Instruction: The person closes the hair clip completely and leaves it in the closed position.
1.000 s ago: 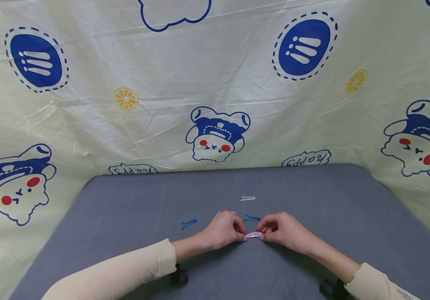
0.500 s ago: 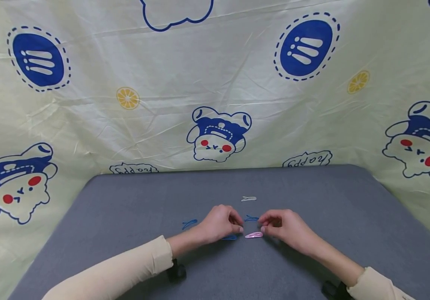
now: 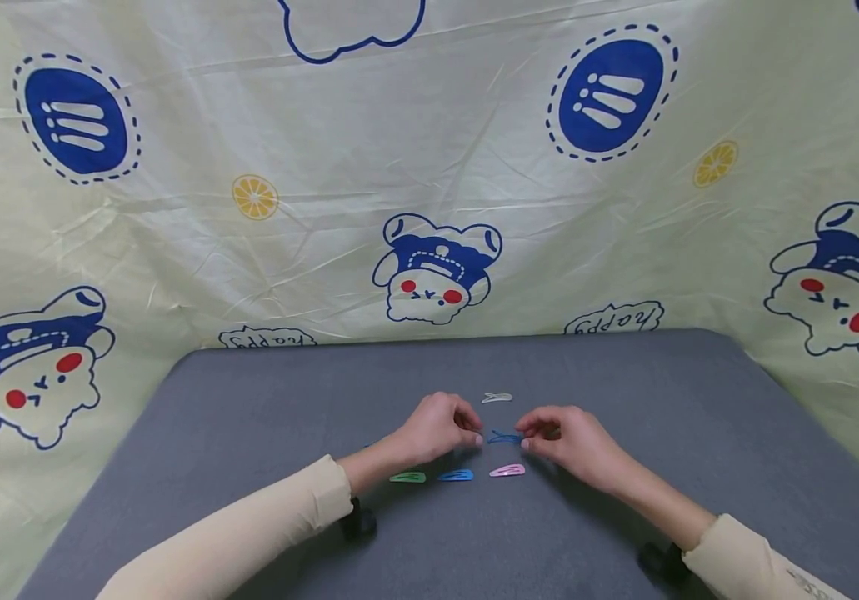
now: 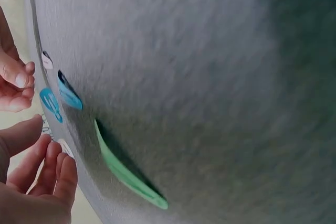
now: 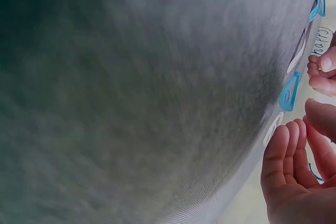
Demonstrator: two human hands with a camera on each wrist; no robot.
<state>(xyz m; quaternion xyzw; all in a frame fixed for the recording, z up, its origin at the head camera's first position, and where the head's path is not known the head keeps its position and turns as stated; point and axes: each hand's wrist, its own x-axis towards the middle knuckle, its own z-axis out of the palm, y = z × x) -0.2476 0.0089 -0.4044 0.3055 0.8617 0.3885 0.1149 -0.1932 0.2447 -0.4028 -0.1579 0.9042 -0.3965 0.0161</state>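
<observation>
A blue snap hair clip [image 3: 505, 437], its two parts spread apart, lies on the grey table between my two hands. On its left is my left hand [image 3: 438, 432], fingers bent loosely with a gap between thumb and fingertips. My right hand [image 3: 575, 446] hovers at the clip's right end, thumb and fingers likewise parted; the right wrist view shows these fingers apart from the blue clip [image 5: 290, 92]. Closer to the body lie a pink clip [image 3: 507, 471], a closed blue clip [image 3: 456, 475] and a green clip [image 3: 408, 477] in a row. Neither hand holds anything.
Farther back lies a white clip [image 3: 496, 398], its parts spread. Another blue clip is almost wholly hidden behind the left wrist in the head view. Behind the grey table [image 3: 287, 392] hangs a pale curtain [image 3: 324, 167] with printed bears.
Both hands have let go of the pink clip and moved away from the body to either side of the spread blue clip. The closed blue and green clips have come into sight.
</observation>
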